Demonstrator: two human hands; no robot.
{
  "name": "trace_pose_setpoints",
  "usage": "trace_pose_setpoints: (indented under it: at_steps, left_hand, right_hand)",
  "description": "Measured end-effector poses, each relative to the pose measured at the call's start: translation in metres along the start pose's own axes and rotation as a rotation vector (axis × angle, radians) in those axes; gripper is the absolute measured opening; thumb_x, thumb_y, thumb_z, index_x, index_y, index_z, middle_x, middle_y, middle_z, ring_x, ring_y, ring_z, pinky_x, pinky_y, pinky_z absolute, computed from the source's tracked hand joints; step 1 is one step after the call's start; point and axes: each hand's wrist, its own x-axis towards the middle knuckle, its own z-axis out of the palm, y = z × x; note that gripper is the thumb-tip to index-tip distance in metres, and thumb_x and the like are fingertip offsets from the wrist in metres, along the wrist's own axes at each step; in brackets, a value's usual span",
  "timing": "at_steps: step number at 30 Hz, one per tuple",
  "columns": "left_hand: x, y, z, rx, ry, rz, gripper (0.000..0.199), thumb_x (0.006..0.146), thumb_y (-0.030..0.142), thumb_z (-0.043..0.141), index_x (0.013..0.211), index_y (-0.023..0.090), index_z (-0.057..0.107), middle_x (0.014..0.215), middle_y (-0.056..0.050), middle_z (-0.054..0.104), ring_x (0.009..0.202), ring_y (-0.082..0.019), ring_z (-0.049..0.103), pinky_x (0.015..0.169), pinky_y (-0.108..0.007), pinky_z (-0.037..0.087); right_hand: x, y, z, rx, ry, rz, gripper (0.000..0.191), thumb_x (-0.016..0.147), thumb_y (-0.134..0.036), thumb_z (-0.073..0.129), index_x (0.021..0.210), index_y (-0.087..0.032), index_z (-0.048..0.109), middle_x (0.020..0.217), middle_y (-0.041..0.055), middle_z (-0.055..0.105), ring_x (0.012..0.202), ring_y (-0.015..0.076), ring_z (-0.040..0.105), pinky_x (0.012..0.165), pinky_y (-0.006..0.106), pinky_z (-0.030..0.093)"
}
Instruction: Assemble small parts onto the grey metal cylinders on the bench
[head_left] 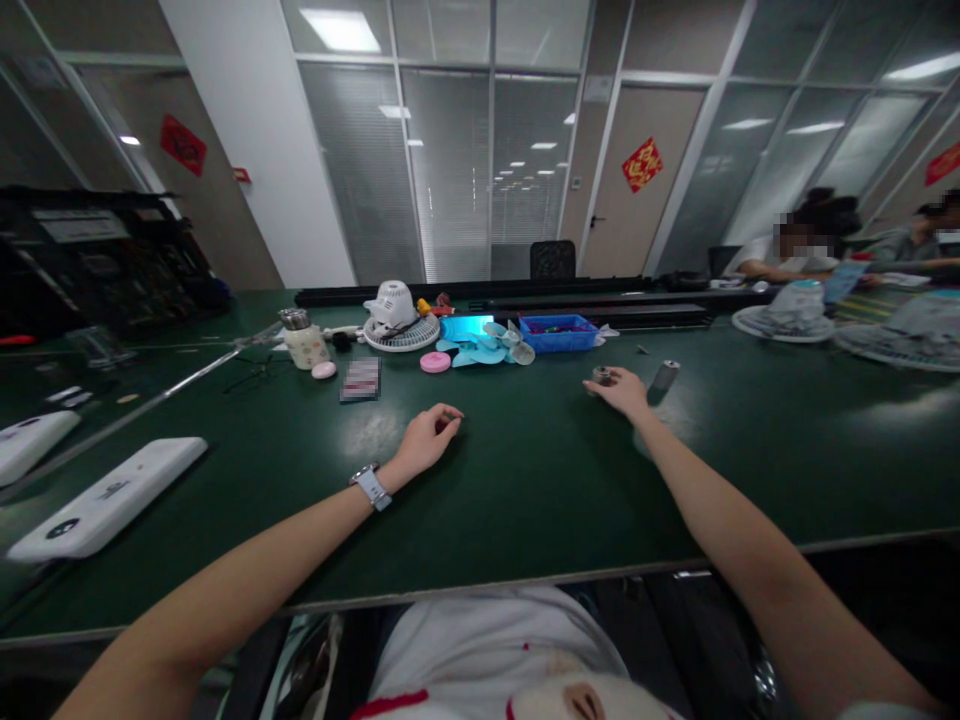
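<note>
My right hand [624, 394] reaches over the green table, its fingers and thumb closed around a small grey metallic round part [601, 375]. The fingers partly cover this part, so its exact kind is unclear. Just right of that hand a small grey cylinder [664, 376] stands on the table, apart from the fingers. My left hand [429, 438] rests on the tabletop, fingers loosely bent and thumb apart, with nothing visible in it. A watch is on the left wrist.
Behind the hands are a blue tray [559, 340], light-blue fan blades [480, 347], a pink disc [435, 362], a white fan part [393, 306] and a patterned bottle [306, 345]. White devices [112, 500] lie left. More fan parts [796, 318] and seated people are at right.
</note>
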Motion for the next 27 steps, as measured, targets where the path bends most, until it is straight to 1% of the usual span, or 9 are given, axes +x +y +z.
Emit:
trace_pose_setpoints:
  at_steps: [4, 6, 8, 10, 12, 14, 19, 23, 27]
  left_hand:
    - [-0.001, 0.003, -0.002, 0.01, 0.017, 0.033, 0.027, 0.09, 0.041, 0.054, 0.103, 0.022, 0.068, 0.085, -0.002, 0.071, 0.082, -0.02, 0.063, 0.075, -0.032, 0.047]
    - [-0.003, 0.008, -0.004, 0.04, 0.053, 0.085, 0.03, 0.09, 0.046, 0.055, 0.101, 0.023, 0.071, 0.087, -0.003, 0.07, 0.088, -0.021, 0.061, 0.081, -0.035, 0.046]
    - [-0.006, 0.016, -0.006, 0.049, 0.085, 0.154, 0.031, 0.09, 0.049, 0.057, 0.101, 0.025, 0.073, 0.092, -0.004, 0.071, 0.096, -0.023, 0.058, 0.088, -0.038, 0.043]
    - [-0.009, 0.024, -0.007, 0.026, 0.094, 0.212, 0.032, 0.09, 0.05, 0.058, 0.106, 0.027, 0.074, 0.099, -0.004, 0.071, 0.102, -0.023, 0.056, 0.094, -0.039, 0.041]
    - [-0.012, 0.03, -0.006, 0.003, 0.096, 0.241, 0.033, 0.09, 0.048, 0.059, 0.111, 0.028, 0.074, 0.104, -0.005, 0.069, 0.107, -0.023, 0.054, 0.097, -0.039, 0.04]
    - [-0.013, 0.033, -0.004, -0.007, 0.096, 0.247, 0.03, 0.09, 0.047, 0.06, 0.109, 0.029, 0.075, 0.107, -0.005, 0.067, 0.109, -0.024, 0.052, 0.098, -0.039, 0.04]
    - [-0.009, 0.035, 0.0, -0.014, 0.069, 0.251, 0.023, 0.088, 0.046, 0.064, 0.092, 0.029, 0.079, 0.105, -0.005, 0.068, 0.11, -0.025, 0.05, 0.1, -0.041, 0.04]
    - [-0.003, 0.043, -0.005, -0.033, 0.058, 0.264, 0.022, 0.087, 0.043, 0.065, 0.088, 0.027, 0.079, 0.096, -0.006, 0.071, 0.105, -0.025, 0.052, 0.094, -0.04, 0.043]
    - [0.003, 0.044, -0.015, -0.053, 0.161, 0.256, 0.021, 0.088, 0.041, 0.063, 0.09, 0.026, 0.079, 0.091, -0.004, 0.074, 0.101, -0.023, 0.055, 0.094, -0.038, 0.043]
  right_hand:
    - [-0.021, -0.024, 0.009, 0.099, -0.044, 0.007, 0.039, 0.065, -0.033, 0.084, 0.098, -0.016, 0.071, 0.099, 0.0114, 0.076, 0.096, 0.0259, 0.072, 0.087, 0.036, 0.058]
    - [-0.049, -0.05, 0.02, 0.249, -0.173, -0.059, 0.039, 0.067, -0.032, 0.083, 0.101, -0.016, 0.071, 0.101, 0.0112, 0.076, 0.095, 0.0242, 0.072, 0.087, 0.036, 0.058]
    - [-0.086, -0.081, 0.035, 0.399, -0.379, -0.16, 0.042, 0.07, -0.032, 0.082, 0.106, -0.015, 0.07, 0.104, 0.0114, 0.075, 0.093, 0.0224, 0.072, 0.086, 0.036, 0.059]
    - [-0.124, -0.107, 0.049, 0.443, -0.54, -0.275, 0.045, 0.069, -0.032, 0.083, 0.109, -0.016, 0.07, 0.104, 0.0099, 0.075, 0.092, 0.0215, 0.072, 0.088, 0.036, 0.058]
    - [-0.156, -0.124, 0.058, 0.417, -0.642, -0.383, 0.044, 0.069, -0.033, 0.083, 0.109, -0.017, 0.07, 0.101, 0.0074, 0.076, 0.09, 0.0213, 0.072, 0.086, 0.036, 0.057]
    - [-0.174, -0.132, 0.061, 0.375, -0.677, -0.456, 0.041, 0.071, -0.035, 0.081, 0.108, -0.019, 0.071, 0.098, 0.0051, 0.075, 0.088, 0.0211, 0.071, 0.083, 0.035, 0.057]
    - [-0.176, -0.129, 0.06, 0.36, -0.688, -0.514, 0.038, 0.076, -0.039, 0.077, 0.109, -0.02, 0.069, 0.096, 0.003, 0.074, 0.086, 0.0198, 0.069, 0.079, 0.033, 0.054]
    - [-0.173, -0.127, 0.059, 0.321, -0.692, -0.524, 0.037, 0.076, -0.04, 0.078, 0.106, -0.02, 0.069, 0.093, 0.0034, 0.074, 0.085, 0.0204, 0.069, 0.079, 0.034, 0.054]
    - [-0.178, -0.127, 0.061, 0.345, -0.683, -0.506, 0.042, 0.075, -0.04, 0.079, 0.11, -0.02, 0.068, 0.099, 0.0046, 0.075, 0.089, 0.0206, 0.069, 0.084, 0.035, 0.054]
